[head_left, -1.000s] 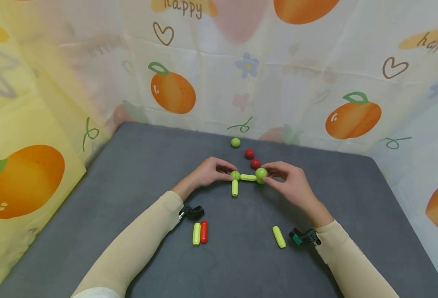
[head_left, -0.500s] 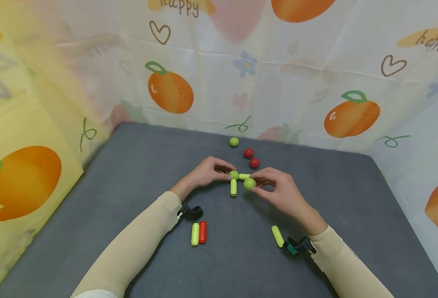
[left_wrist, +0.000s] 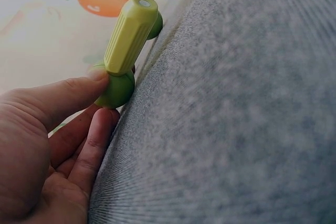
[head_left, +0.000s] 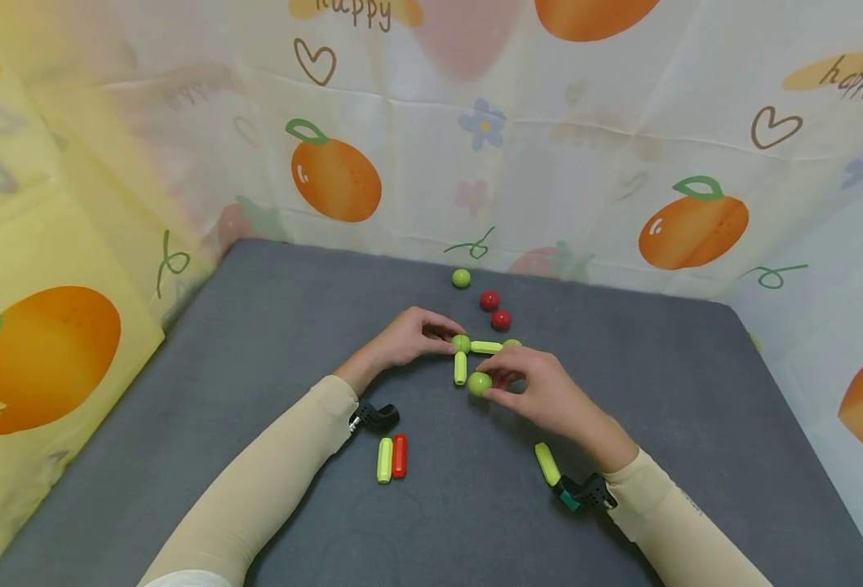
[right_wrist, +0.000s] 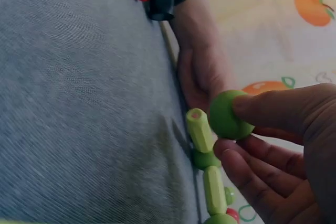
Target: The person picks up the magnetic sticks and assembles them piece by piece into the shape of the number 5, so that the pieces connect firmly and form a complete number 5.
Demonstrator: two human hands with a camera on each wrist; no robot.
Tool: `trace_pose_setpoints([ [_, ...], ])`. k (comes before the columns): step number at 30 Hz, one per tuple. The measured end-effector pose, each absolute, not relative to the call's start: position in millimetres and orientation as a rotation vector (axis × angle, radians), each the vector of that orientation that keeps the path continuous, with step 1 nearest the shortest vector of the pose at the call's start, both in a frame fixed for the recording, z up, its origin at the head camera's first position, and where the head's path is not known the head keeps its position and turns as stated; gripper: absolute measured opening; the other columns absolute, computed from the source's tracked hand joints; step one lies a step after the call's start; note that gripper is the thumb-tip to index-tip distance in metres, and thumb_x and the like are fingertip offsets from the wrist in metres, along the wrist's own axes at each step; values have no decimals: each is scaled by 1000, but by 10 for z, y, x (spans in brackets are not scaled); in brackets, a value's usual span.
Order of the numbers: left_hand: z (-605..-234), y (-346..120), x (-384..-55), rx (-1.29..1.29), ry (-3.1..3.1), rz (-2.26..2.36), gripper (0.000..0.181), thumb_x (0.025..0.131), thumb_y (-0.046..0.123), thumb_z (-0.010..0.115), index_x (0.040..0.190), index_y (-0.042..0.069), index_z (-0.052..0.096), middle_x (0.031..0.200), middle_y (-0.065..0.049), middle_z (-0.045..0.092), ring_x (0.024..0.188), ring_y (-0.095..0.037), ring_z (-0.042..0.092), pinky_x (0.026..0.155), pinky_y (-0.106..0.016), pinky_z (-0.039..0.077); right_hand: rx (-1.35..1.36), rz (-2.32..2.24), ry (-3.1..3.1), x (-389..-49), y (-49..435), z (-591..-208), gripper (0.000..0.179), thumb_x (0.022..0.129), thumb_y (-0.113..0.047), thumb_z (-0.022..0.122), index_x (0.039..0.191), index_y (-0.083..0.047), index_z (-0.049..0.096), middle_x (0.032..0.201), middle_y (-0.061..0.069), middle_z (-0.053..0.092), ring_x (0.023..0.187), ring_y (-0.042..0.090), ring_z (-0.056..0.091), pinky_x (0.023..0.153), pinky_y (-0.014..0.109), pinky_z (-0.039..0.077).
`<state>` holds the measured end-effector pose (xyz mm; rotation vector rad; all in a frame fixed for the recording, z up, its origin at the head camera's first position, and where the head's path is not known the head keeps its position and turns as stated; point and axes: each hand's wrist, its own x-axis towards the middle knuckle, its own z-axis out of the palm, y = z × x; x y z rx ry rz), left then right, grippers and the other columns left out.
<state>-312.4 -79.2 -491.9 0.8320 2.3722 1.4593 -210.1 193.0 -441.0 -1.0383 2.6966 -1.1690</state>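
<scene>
In the head view my left hand (head_left: 417,336) pinches a green ball (head_left: 461,344) where two yellow-green rods meet. One rod (head_left: 486,347) runs right to another green ball (head_left: 511,343), partly hidden by my right hand (head_left: 537,387). The other rod (head_left: 460,368) points toward me; the left wrist view shows a small round inset in its free end (left_wrist: 144,3). Between thumb and fingertips, my right hand holds a larger-looking green ball (right_wrist: 227,116), just right of that free end. Whether ball and rod touch is hard to tell.
Beyond the hands lie a green ball (head_left: 461,279) and two red balls (head_left: 489,301). Nearer me are a yellow-green rod (head_left: 385,461) beside a red rod (head_left: 400,456), and another yellow-green rod (head_left: 546,464) by the right wrist strap. A printed curtain (head_left: 578,187) backs the grey table (head_left: 314,285).
My right hand has carried its green ball left and toward me, from the far rod's right-end ball to beside the near rod's free end. My left hand keeps its pinch in place.
</scene>
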Motion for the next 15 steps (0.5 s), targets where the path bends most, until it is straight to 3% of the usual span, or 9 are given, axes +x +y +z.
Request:
trace_pose_setpoints([
  [15, -4917, -809, -3128, 834, 2359, 1459, 28, 99, 12, 83, 127, 9, 82, 114, 0, 79, 101, -16, 71, 92, -35, 58, -1095, -1003, 2694, -2012, 1755, -4567, 30, 92, -8, 89, 120, -13, 79, 107, -6, 68, 86, 7, 66, 77, 31, 59],
])
